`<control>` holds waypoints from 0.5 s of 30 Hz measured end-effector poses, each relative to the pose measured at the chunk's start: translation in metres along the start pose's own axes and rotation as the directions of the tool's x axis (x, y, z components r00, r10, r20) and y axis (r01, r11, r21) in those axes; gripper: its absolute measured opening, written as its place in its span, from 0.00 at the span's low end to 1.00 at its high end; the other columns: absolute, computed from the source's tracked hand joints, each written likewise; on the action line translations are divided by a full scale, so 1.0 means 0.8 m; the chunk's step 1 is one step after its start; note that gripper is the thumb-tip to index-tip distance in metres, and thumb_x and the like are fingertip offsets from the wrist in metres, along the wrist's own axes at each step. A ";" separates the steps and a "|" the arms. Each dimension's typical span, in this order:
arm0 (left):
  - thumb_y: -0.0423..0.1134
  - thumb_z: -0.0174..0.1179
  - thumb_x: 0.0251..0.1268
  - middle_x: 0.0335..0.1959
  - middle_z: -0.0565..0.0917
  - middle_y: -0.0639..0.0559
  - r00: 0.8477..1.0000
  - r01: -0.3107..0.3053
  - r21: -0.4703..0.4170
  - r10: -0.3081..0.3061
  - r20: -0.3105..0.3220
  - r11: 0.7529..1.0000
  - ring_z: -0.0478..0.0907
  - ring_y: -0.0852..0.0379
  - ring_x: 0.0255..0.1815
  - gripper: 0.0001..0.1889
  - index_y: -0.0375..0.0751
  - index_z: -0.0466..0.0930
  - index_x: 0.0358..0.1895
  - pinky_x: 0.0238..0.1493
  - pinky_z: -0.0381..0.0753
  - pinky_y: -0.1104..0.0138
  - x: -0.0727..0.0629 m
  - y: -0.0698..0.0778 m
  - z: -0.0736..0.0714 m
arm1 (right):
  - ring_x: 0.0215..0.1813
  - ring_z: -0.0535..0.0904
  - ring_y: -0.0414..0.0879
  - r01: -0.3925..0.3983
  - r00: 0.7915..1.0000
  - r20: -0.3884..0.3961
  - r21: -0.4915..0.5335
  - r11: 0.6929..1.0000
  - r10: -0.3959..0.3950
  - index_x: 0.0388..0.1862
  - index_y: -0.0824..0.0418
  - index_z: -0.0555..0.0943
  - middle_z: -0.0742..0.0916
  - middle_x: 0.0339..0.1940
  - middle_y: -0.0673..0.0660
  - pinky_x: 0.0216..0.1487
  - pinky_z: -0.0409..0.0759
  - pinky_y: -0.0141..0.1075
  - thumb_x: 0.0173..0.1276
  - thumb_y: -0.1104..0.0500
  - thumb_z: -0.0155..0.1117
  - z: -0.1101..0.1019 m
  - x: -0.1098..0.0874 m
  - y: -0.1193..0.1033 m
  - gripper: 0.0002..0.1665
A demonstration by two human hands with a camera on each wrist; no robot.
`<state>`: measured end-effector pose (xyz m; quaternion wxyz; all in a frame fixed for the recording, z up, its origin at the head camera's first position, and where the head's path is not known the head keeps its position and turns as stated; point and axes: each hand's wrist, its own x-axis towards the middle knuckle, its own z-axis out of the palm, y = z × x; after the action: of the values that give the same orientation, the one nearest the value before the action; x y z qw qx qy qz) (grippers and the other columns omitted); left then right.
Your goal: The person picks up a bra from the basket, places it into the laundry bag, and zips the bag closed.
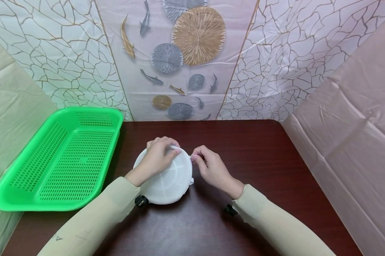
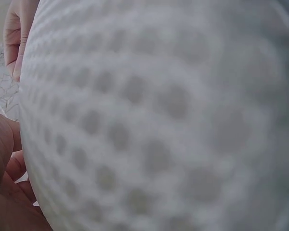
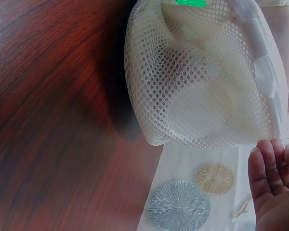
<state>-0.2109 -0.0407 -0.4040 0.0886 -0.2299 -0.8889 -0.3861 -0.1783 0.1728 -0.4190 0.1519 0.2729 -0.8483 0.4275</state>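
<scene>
A round white mesh laundry bag (image 1: 170, 183) is held up over the table in the head view. My left hand (image 1: 158, 156) grips its upper rim, thumb on the near face and fingers behind. At the bag's right edge, my right hand (image 1: 213, 170) pinches a spot on the rim between thumb and forefinger; the pinched bit is hidden by the fingertips. A small white tab sticks out lower on that edge. The right wrist view shows the mesh side and a smooth white band (image 3: 264, 72) along the rim. Blurred mesh (image 2: 120, 134) fills most of the left wrist view.
A green plastic basket (image 1: 112, 156) with slotted sides stands on the left of the dark red-brown table (image 1: 259, 153). Patterned cloth (image 1: 195, 89) hangs behind the table's back edge, and plain beige cloth (image 1: 355, 142) borders the right side.
</scene>
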 end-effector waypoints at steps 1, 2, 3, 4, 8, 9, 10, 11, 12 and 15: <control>0.41 0.65 0.63 0.39 0.81 0.58 1.000 0.000 -0.002 0.000 -0.001 1.000 0.72 0.55 0.44 0.03 0.50 0.82 0.38 0.53 0.57 0.54 0.000 0.000 0.000 | 0.35 0.80 0.38 -0.001 1.000 0.000 0.000 1.000 0.001 0.37 0.58 0.75 0.83 0.32 0.47 0.37 0.79 0.34 0.70 0.65 0.60 0.000 0.000 0.000 0.03; 0.41 0.65 0.63 0.39 0.81 0.58 1.000 0.002 -0.001 -0.002 -0.001 1.000 0.72 0.55 0.44 0.03 0.50 0.82 0.38 0.53 0.57 0.54 0.000 0.000 0.000 | 0.35 0.80 0.38 -0.002 1.000 0.001 0.000 1.000 0.002 0.37 0.58 0.75 0.83 0.32 0.47 0.37 0.79 0.34 0.70 0.65 0.60 0.000 0.000 0.000 0.03; 0.41 0.65 0.63 0.39 0.81 0.58 1.000 0.002 -0.001 -0.002 -0.002 1.000 0.72 0.55 0.44 0.03 0.50 0.82 0.38 0.53 0.57 0.54 0.000 0.000 0.000 | 0.35 0.80 0.38 -0.003 1.000 0.002 0.000 1.000 0.003 0.37 0.58 0.75 0.83 0.32 0.47 0.37 0.79 0.34 0.70 0.65 0.60 0.000 0.000 0.000 0.03; 0.41 0.65 0.63 0.39 0.81 0.58 1.000 0.001 -0.003 -0.001 -0.002 1.000 0.72 0.55 0.44 0.03 0.50 0.82 0.38 0.53 0.57 0.54 0.000 0.000 0.000 | 0.36 0.80 0.38 -0.005 1.000 0.004 0.001 1.000 0.005 0.37 0.58 0.75 0.83 0.32 0.47 0.37 0.79 0.34 0.71 0.64 0.60 0.000 0.000 0.000 0.03; 0.42 0.65 0.63 0.39 0.81 0.58 1.000 0.001 -0.007 -0.001 -0.006 1.000 0.72 0.56 0.43 0.03 0.50 0.82 0.37 0.53 0.57 0.54 0.000 0.000 -0.001 | 0.36 0.80 0.38 -0.017 1.000 0.013 0.008 1.000 0.016 0.37 0.59 0.75 0.83 0.32 0.47 0.38 0.79 0.34 0.72 0.62 0.59 -0.001 0.001 0.000 0.02; 0.42 0.65 0.63 0.39 0.81 0.58 1.000 0.002 -0.008 -0.002 -0.007 1.000 0.72 0.56 0.42 0.03 0.50 0.82 0.37 0.53 0.57 0.54 0.000 0.000 -0.001 | 0.36 0.80 0.38 -0.018 1.000 0.015 0.010 1.000 0.018 0.37 0.60 0.75 0.83 0.33 0.48 0.38 0.79 0.34 0.72 0.62 0.59 -0.001 0.001 0.000 0.02; 0.42 0.66 0.63 0.38 0.81 0.58 1.000 0.004 -0.007 -0.004 -0.006 1.000 0.72 0.56 0.42 0.03 0.50 0.82 0.37 0.53 0.57 0.54 0.000 0.000 -0.001 | 0.36 0.81 0.38 -0.020 1.000 0.016 0.012 1.000 0.019 0.37 0.60 0.75 0.83 0.33 0.48 0.39 0.79 0.34 0.72 0.62 0.59 -0.001 0.001 0.000 0.03; 0.41 0.66 0.62 0.38 0.82 0.58 1.000 0.004 -0.008 -0.004 -0.007 1.000 0.72 0.56 0.42 0.03 0.50 0.82 0.37 0.53 0.57 0.54 0.000 0.000 -0.001 | 0.37 0.81 0.38 -0.021 1.000 0.017 0.014 1.000 0.021 0.37 0.60 0.75 0.83 0.33 0.48 0.39 0.79 0.34 0.72 0.62 0.59 -0.001 0.001 0.000 0.03; 0.41 0.66 0.62 0.38 0.82 0.58 1.000 0.006 -0.008 -0.006 -0.005 1.000 0.72 0.56 0.43 0.03 0.50 0.82 0.37 0.53 0.57 0.54 0.000 0.000 0.000 | 0.37 0.81 0.38 -0.023 1.000 0.017 0.014 1.000 0.023 0.37 0.60 0.75 0.83 0.33 0.48 0.39 0.80 0.34 0.72 0.62 0.59 -0.001 0.001 0.000 0.02; 0.41 0.66 0.62 0.38 0.82 0.58 1.000 0.010 -0.011 -0.010 -0.001 1.000 0.72 0.55 0.43 0.03 0.50 0.82 0.37 0.53 0.57 0.54 0.001 0.000 0.000 | 0.37 0.81 0.38 -0.027 1.000 0.017 0.020 0.999 0.026 0.37 0.59 0.75 0.83 0.33 0.48 0.39 0.80 0.34 0.72 0.63 0.58 -0.001 0.000 -0.001 0.02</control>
<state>-0.2113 -0.0404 -0.4034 0.0857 -0.2258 -0.8880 -0.3913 -0.1781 0.1734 -0.4179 0.1363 0.2668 -0.8489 0.4355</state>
